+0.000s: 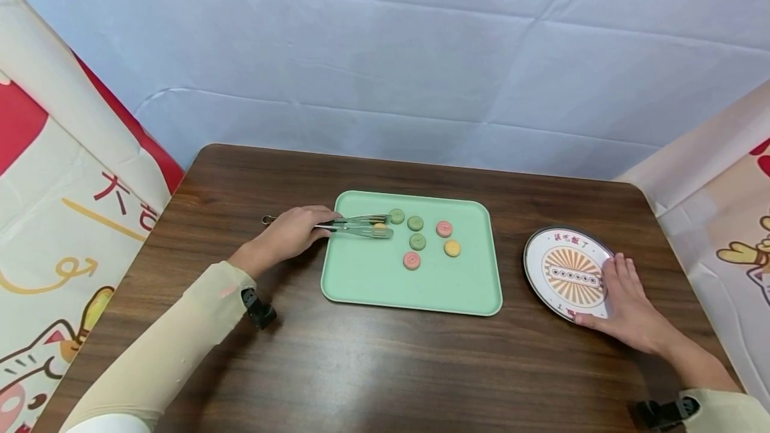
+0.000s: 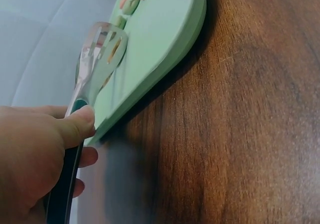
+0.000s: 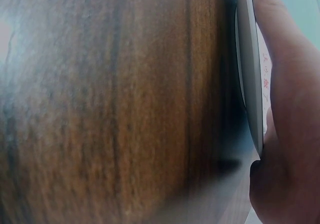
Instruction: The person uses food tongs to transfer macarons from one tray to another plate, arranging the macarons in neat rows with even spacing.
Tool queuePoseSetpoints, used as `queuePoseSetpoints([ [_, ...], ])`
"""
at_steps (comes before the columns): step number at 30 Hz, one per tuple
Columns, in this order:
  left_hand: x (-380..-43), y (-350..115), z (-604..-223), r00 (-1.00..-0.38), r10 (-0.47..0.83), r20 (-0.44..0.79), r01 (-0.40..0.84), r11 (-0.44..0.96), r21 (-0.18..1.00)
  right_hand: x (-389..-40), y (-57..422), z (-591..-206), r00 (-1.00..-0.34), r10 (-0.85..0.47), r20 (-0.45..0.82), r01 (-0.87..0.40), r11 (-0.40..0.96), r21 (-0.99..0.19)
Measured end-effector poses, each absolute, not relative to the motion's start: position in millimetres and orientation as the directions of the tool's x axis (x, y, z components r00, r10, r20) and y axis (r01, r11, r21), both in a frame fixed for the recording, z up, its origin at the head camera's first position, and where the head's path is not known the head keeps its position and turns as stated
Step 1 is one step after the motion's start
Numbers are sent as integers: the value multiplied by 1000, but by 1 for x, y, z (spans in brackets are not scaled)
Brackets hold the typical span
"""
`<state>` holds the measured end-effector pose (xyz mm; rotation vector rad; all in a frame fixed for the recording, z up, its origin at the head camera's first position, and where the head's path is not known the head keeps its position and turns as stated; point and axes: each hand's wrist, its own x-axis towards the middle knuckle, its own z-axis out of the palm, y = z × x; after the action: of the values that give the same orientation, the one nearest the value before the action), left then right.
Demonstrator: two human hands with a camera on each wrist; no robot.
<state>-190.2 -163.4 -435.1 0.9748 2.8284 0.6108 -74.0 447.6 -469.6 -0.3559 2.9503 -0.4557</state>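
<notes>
My left hand grips a pair of metal serving tongs with slotted heads and dark handles. In the head view, the tongs' heads reach over the left part of a light green tray, around a small yellow round piece like a macaron that they partly hide. Whether they squeeze it cannot be told. Similar green pieces, pink pieces and another yellow piece lie right of the tongs. At the right, my right hand rests on the rim of a round white plate, fingers fairly straight, thumb spread along the near edge.
A brown wooden table bears the tray and plate. Pale cloth hangs behind its far edge. Printed cartoon sheets hang at the left and right sides. A strip of table lies between tray and plate.
</notes>
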Motion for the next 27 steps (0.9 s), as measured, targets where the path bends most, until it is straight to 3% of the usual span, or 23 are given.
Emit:
queuePoseSetpoints([
  [27,-190,-164,-437,-800,600,23,556,725,407,-75,448,-469,-963,-246,-108,-203,929,-309],
])
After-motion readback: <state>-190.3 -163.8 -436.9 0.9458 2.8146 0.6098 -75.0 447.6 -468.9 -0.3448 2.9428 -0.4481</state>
